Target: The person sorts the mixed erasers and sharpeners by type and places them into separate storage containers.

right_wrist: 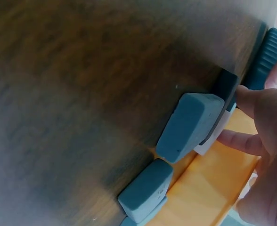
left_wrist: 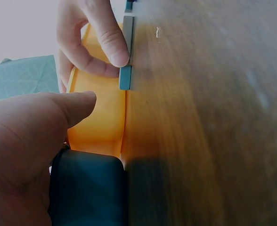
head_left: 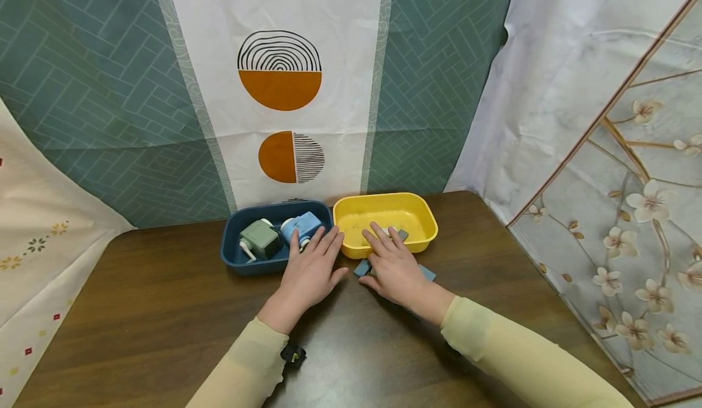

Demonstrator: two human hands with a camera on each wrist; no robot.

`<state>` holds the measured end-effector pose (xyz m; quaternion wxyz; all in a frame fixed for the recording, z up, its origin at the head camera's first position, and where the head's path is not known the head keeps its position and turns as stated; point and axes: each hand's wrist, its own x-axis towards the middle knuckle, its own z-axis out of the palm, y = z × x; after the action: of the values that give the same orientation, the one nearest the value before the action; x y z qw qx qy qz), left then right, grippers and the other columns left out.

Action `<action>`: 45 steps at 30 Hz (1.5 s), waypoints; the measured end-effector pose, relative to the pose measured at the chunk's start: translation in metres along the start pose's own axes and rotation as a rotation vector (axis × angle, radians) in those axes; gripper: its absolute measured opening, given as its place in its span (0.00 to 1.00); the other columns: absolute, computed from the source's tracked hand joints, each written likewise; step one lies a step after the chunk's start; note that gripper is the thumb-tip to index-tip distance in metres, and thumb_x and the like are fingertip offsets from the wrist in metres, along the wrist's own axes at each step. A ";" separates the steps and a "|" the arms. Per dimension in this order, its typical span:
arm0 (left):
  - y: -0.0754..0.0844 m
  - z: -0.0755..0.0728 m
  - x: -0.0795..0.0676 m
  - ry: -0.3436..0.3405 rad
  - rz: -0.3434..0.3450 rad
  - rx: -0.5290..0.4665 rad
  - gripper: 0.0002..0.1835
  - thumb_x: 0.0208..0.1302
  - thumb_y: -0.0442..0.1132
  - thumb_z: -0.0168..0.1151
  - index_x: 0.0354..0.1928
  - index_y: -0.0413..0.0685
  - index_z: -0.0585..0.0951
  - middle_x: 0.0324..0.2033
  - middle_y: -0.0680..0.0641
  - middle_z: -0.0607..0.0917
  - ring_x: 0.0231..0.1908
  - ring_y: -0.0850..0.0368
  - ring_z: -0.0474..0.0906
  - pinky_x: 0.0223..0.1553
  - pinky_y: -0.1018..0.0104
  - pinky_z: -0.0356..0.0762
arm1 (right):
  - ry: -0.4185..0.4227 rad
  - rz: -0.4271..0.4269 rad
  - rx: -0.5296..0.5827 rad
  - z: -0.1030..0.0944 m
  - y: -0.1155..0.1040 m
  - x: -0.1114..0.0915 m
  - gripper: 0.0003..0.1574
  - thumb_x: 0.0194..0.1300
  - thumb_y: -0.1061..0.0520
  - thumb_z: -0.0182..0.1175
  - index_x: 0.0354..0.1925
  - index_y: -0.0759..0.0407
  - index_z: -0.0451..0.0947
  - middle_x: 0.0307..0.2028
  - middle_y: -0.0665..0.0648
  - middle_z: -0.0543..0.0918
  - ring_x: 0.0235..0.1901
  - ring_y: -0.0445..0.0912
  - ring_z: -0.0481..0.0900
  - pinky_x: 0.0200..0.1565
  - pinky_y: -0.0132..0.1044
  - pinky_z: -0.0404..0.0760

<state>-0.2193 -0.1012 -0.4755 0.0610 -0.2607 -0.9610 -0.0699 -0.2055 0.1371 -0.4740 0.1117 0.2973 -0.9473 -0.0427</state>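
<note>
In the head view my left hand (head_left: 309,271) reaches over the near right rim of a dark blue basket (head_left: 233,262), fingers spread and fairly straight. A grey-green boxy item (head_left: 260,239) and a light blue one (head_left: 301,225), both with white parts, lie inside it. My right hand (head_left: 397,271) stretches over the front rim of a yellow basket (head_left: 428,213), fingers extended. Its thumb and index finger touch small blocks at that rim, including a dark blue block (right_wrist: 223,87) and a white piece (right_wrist: 209,141). Blue blocks (right_wrist: 190,125) lie on the table beside them.
Both baskets stand side by side at the back of the brown wooden table (head_left: 137,310). A patterned cloth (head_left: 296,152) hangs right behind them. A small grey block (head_left: 403,234) shows inside the yellow basket. A black strap device (head_left: 293,355) is at the left wrist.
</note>
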 end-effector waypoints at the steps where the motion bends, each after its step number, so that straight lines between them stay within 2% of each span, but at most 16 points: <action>1: 0.000 0.000 0.000 0.000 0.000 0.002 0.43 0.81 0.62 0.63 0.88 0.53 0.63 0.87 0.50 0.58 0.85 0.43 0.54 0.80 0.24 0.29 | 0.003 0.001 -0.002 0.000 0.000 0.000 0.33 0.74 0.33 0.72 0.47 0.63 0.90 0.82 0.64 0.66 0.87 0.60 0.48 0.83 0.62 0.51; 17: 0.001 0.001 0.001 0.007 0.002 0.001 0.43 0.81 0.61 0.63 0.88 0.53 0.63 0.87 0.50 0.58 0.85 0.43 0.54 0.80 0.23 0.29 | -0.008 0.012 0.005 0.002 0.001 0.000 0.30 0.73 0.35 0.73 0.48 0.62 0.90 0.83 0.64 0.66 0.87 0.60 0.47 0.83 0.62 0.51; 25: 0.001 0.001 -0.001 0.006 0.005 -0.012 0.42 0.81 0.61 0.63 0.88 0.53 0.63 0.87 0.50 0.58 0.85 0.42 0.54 0.80 0.23 0.28 | 0.016 -0.002 0.036 -0.002 0.001 -0.007 0.30 0.73 0.37 0.74 0.50 0.63 0.89 0.82 0.64 0.66 0.87 0.61 0.49 0.83 0.63 0.52; 35: 0.001 0.000 -0.001 0.011 0.002 -0.010 0.43 0.81 0.61 0.63 0.88 0.53 0.63 0.87 0.50 0.58 0.85 0.43 0.54 0.80 0.23 0.30 | 0.025 0.010 0.086 -0.009 0.001 -0.015 0.29 0.73 0.38 0.75 0.52 0.62 0.88 0.83 0.64 0.66 0.87 0.60 0.48 0.84 0.62 0.49; 45: 0.000 -0.002 -0.001 -0.001 -0.001 -0.007 0.43 0.81 0.61 0.64 0.88 0.53 0.63 0.87 0.50 0.58 0.85 0.42 0.54 0.80 0.23 0.30 | 0.072 -0.004 0.115 -0.020 0.003 -0.027 0.28 0.72 0.37 0.75 0.52 0.60 0.89 0.82 0.64 0.68 0.87 0.60 0.50 0.83 0.64 0.52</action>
<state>-0.2184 -0.1015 -0.4735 0.0595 -0.2606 -0.9608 -0.0732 -0.1816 0.1548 -0.4594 0.1284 0.3064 -0.9429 0.0221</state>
